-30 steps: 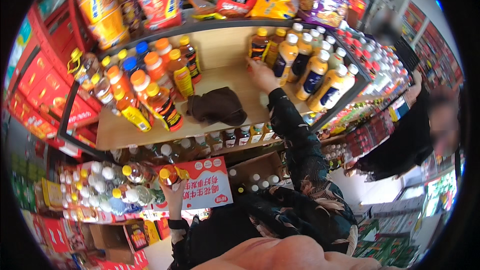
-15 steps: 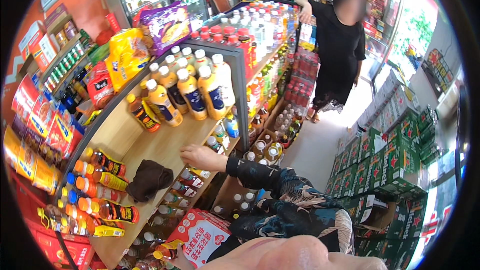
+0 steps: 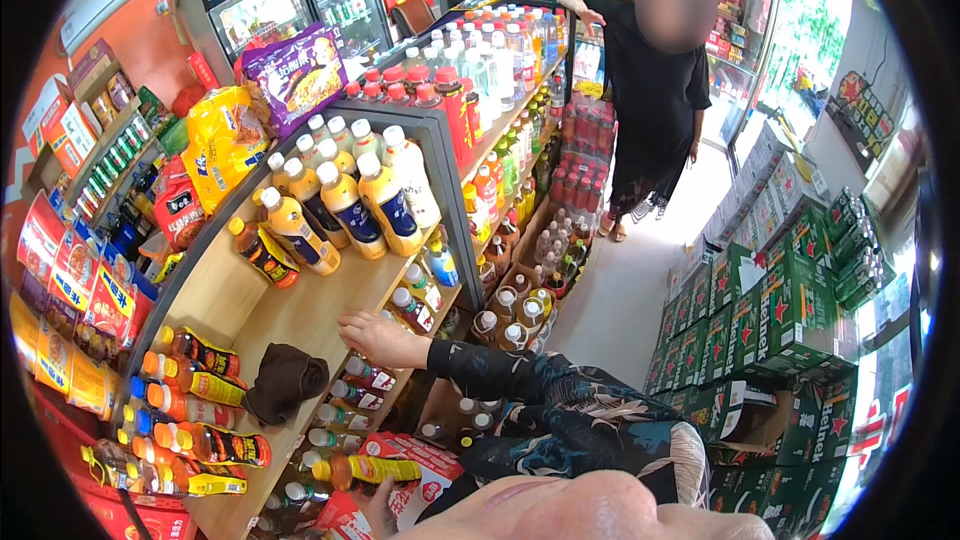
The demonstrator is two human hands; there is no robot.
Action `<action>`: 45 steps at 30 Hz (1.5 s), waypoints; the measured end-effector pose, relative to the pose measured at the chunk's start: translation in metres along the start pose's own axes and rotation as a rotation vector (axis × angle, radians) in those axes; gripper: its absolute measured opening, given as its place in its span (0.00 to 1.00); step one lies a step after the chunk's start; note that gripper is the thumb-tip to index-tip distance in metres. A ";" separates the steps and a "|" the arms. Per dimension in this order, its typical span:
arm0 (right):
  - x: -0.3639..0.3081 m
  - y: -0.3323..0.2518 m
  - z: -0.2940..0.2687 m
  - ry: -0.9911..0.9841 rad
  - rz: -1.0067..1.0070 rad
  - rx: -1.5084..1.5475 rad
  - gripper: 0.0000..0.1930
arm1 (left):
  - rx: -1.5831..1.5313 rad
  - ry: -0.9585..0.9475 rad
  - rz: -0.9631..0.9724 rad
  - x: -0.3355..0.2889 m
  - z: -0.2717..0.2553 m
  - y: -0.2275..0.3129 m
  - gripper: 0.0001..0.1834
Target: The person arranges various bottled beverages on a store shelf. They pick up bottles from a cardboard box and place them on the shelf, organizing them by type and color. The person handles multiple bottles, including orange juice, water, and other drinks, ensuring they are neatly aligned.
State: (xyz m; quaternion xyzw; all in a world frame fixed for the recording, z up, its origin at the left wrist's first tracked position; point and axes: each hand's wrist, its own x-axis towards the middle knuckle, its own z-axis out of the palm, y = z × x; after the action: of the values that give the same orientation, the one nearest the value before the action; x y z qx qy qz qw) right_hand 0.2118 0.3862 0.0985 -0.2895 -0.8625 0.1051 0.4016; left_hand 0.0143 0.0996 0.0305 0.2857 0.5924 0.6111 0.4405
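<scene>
The left hand's (image 3: 382,512) fingers, partly hidden, grasp a plastic bottle with a yellow cap and yellow label (image 3: 372,471), held nearly level in front of a red-and-white printed carton (image 3: 425,475). The right hand's (image 3: 388,340) fingers, loosely bent and holding nothing, rest at the front edge of a pale wooden shelf board (image 3: 325,315). Near them lies a crumpled dark-brown cloth (image 3: 287,383) (shapeless, rather like a cap). Beyond stand white-capped yellow bottles with dark-blue labels (image 3: 350,210); farther off, a person in black (image 3: 645,90).
</scene>
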 end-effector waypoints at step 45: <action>0.158 -0.020 0.053 0.206 0.060 0.075 0.28 | 0.048 0.338 -0.101 -0.092 0.009 -0.019 0.15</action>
State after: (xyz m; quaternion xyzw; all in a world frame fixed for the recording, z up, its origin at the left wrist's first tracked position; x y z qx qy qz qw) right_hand 0.0832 0.4652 0.1719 -0.3091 -0.8032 0.1188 0.4951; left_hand 0.0669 0.0212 0.0294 0.1592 0.6859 0.6134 0.3577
